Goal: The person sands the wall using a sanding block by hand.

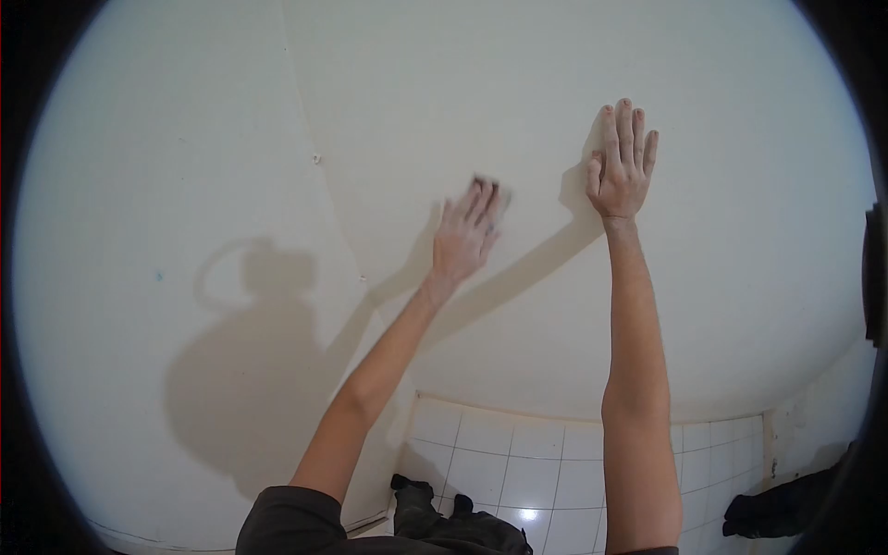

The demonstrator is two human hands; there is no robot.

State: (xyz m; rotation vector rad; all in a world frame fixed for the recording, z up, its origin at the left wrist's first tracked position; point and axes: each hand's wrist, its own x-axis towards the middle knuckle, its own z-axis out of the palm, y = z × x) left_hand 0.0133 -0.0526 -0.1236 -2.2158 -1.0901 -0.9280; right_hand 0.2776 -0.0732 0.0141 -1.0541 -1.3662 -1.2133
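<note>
My right hand (622, 180) lies flat against the pale wall (518, 102), its fingers stretched upward, holding nothing. Lower and to the left, my left hand (462, 236) is at the same wall, smeared by motion. Under and beside its fingertips shows a small dark-edged piece (504, 196), too blurred to name. The fingers seem to press it to the wall. Both arms reach up and forward, and their shadows fall on the wall to the left of them.
A wall corner runs down left of my hands, with small knobs (316, 159) along it. White floor tiles (532, 462) lie below, around my dark-clad feet (413, 486). Dark cloth or footwear (777, 507) is at lower right, and a dark object (873, 277) at the right edge.
</note>
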